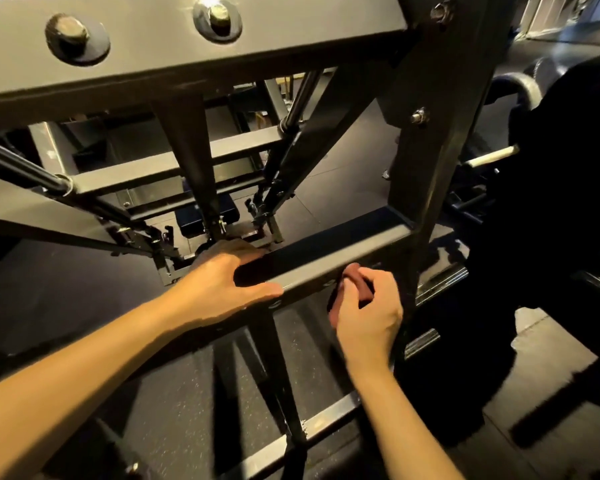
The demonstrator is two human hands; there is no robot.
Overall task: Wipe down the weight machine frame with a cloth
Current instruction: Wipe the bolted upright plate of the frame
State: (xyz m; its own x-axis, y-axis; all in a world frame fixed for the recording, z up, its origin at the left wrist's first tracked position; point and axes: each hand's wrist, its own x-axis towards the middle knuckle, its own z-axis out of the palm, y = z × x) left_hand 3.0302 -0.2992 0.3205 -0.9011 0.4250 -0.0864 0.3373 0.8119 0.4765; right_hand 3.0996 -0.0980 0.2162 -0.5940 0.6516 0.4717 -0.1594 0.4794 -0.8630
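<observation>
The weight machine frame [426, 140] fills nearly the whole view: a broad bolted beam [146, 60] across the top, a tall upright post [430, 161] on the right, slanting struts running down to the far middle, and a low crossbar [343, 251] spanning the centre, which you are working on now. Nothing on the dark paint shows which parts are already wiped; no streaks or damp patches are clear enough to judge, so how far along you are cannot be read from the surface. By position alone, you appear to be on the crossbar's near face, just left of where it meets the post. The beam, the struts, the post and the lower rail [326, 415] near the floor would all remain, if they are not yet done.

Your left hand [222, 282] wraps over the crossbar's left end, fingers across the top and thumb along the near edge, bracing you. Your right hand [368, 317] is curled tight around a small dark reddish cloth [355, 282], bunched and held against the bar's near face.

The cloth shows only as a wad poking out above your fingers; the rest is hidden in your grip.
</observation>
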